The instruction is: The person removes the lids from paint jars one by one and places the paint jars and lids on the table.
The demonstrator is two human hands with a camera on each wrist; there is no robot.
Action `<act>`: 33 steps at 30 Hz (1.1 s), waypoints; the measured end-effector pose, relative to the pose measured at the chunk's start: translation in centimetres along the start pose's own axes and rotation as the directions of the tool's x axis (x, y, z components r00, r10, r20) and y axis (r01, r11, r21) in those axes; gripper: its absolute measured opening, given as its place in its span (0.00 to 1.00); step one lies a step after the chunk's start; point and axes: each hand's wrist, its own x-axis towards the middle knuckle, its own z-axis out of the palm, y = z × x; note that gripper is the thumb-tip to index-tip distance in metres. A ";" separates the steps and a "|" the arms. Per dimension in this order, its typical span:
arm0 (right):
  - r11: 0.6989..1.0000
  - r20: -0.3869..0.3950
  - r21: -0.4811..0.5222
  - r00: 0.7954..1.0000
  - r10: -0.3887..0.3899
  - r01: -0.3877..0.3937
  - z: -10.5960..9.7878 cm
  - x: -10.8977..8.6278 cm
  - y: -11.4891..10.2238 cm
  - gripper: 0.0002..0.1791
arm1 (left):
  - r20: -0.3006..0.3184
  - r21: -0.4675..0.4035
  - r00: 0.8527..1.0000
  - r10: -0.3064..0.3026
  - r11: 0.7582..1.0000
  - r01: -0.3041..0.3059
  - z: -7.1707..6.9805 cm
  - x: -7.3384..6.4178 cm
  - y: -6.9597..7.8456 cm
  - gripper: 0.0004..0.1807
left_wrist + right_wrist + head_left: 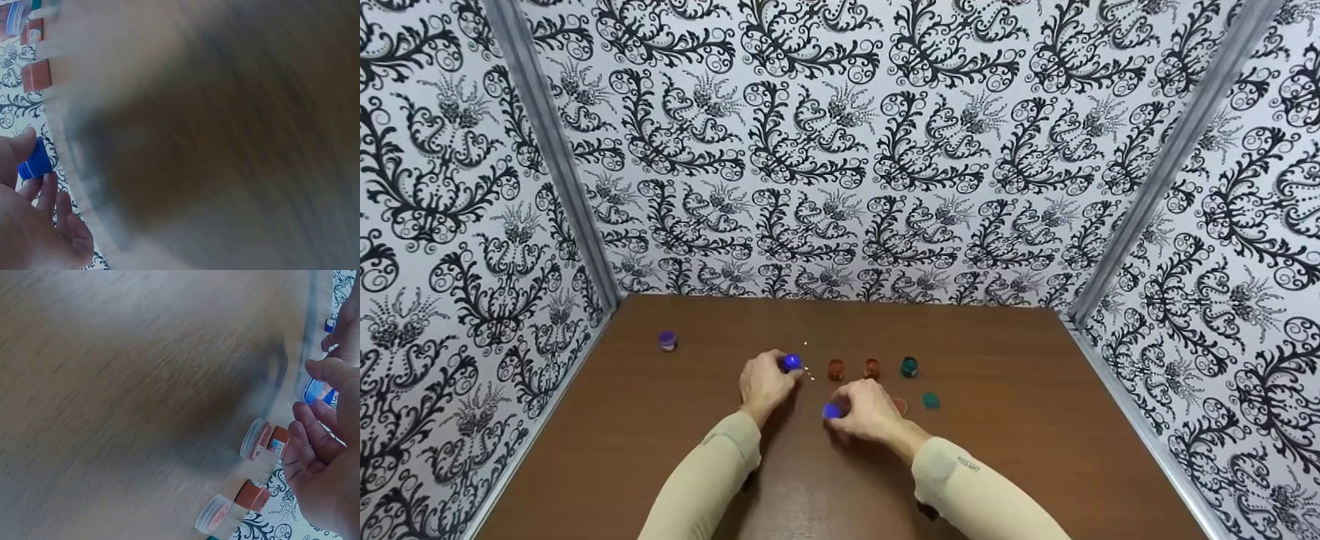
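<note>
My left hand [767, 381] grips a small blue paint jar [38, 160] between thumb and fingers, close over the brown table. In the left wrist view the jar lies tilted on its side in the grasp. My right hand [866, 409] pinches a round clear lid with blue on its inner face [313, 389], apart from the jar and nearer to my body. An orange jar [836, 369] and a second orange jar [871, 367] stand just beyond the right hand. An orange-smeared lid [900, 406] lies partly hidden behind that hand.
Right of the orange jars stands a green jar [910, 367], with a green lid [931, 400] in front. A purple jar [667, 341] sits at the far left. Several tiny pale bits [810, 372] lie beside the left hand. Patterned walls [840, 225] enclose the table's back and sides.
</note>
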 end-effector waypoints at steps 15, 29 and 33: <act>0.989 0.084 -0.143 0.995 0.047 -0.035 0.6 1.1 -0.5 0.17 | 0.011 0.085 0.998 -0.067 0.994 0.066 0.6 0.3 -0.4 0.19; 0.976 0.104 -0.216 0.994 -0.016 0.038 1.3 1.7 -0.5 0.15 | -0.007 0.110 0.997 -0.073 0.991 0.073 1.7 0.2 -0.5 0.22; 0.982 0.118 -0.190 0.993 -0.003 0.026 1.1 2.0 -0.5 0.15 | -0.008 0.121 0.998 -0.064 0.991 0.065 1.7 0.1 -0.4 0.22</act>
